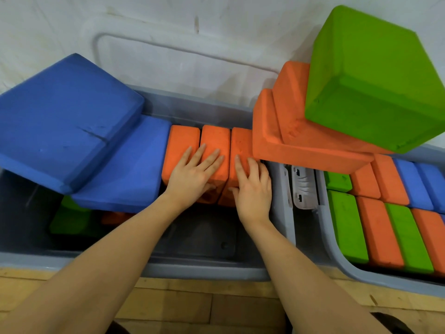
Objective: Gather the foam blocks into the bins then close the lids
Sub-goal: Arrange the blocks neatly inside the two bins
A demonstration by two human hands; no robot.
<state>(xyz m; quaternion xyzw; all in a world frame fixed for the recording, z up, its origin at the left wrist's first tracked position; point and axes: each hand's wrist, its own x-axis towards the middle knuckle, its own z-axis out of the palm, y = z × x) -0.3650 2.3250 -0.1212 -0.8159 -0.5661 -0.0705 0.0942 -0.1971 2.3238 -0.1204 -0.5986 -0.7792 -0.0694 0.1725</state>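
Three orange foam blocks point(214, 143) stand side by side in the grey left bin point(204, 268). My left hand point(192, 172) lies flat across the left and middle ones, fingers straight. My right hand point(252, 186) presses the right orange block point(240, 143), with its thumb along the block's front face. Two blue blocks point(65, 116) lie stacked and tilted over the bin's left half. A green block point(69, 218) sits low in the bin beneath them.
The right bin point(346, 268) holds rows of green, orange and blue blocks. Two orange slabs point(284, 138) and a big green cube point(375, 83) are stacked above its far-left corner. A clear lid point(168, 66) leans on the wall. Wooden floor point(192, 302) lies in front.
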